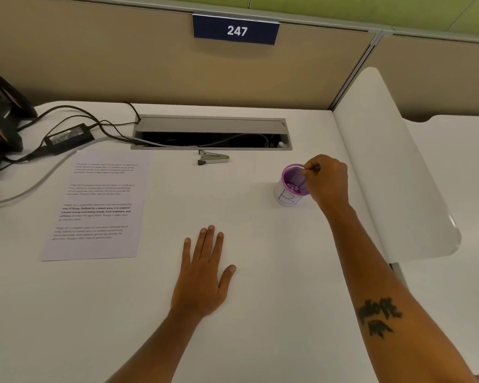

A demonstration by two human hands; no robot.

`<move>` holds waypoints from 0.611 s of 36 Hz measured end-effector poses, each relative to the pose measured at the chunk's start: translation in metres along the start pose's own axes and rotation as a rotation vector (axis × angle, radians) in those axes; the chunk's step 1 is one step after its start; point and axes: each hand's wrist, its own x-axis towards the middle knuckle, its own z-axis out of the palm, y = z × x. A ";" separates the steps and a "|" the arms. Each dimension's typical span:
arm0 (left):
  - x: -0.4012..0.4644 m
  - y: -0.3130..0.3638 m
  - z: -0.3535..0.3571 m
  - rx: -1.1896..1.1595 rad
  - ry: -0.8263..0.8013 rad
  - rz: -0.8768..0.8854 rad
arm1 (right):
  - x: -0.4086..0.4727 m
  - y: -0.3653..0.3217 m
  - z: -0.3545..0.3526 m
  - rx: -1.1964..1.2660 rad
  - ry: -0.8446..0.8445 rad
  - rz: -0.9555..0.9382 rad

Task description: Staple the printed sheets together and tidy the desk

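Observation:
The printed sheets [94, 205] lie flat as one stack on the left of the white desk [246, 313]. A small metal stapler [213, 158] rests just in front of the cable tray, with neither hand on it. My left hand [205, 275] lies palm down on the desk near the middle, fingers spread and holding nothing. My right hand [328, 181] is at the rim of a purple mesh cup [291, 189] with a white label. Its fingers pinch a thin dark pen [303, 185] that reaches down into the cup.
An open cable tray [210, 131] is sunk into the desk at the back. A black power adapter [68, 136] with cables and dark equipment [0, 117] sit at the far left. A white curved divider [393, 167] borders the right side. A "247" sign [236, 30] hangs on the partition.

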 end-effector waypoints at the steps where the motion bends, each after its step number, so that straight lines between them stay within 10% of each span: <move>1: 0.000 0.000 0.000 0.002 -0.002 -0.001 | 0.000 0.000 0.000 0.000 0.006 0.002; 22: -0.006 -0.007 -0.004 -0.169 0.003 0.018 | -0.105 -0.013 0.005 0.028 -0.044 -0.208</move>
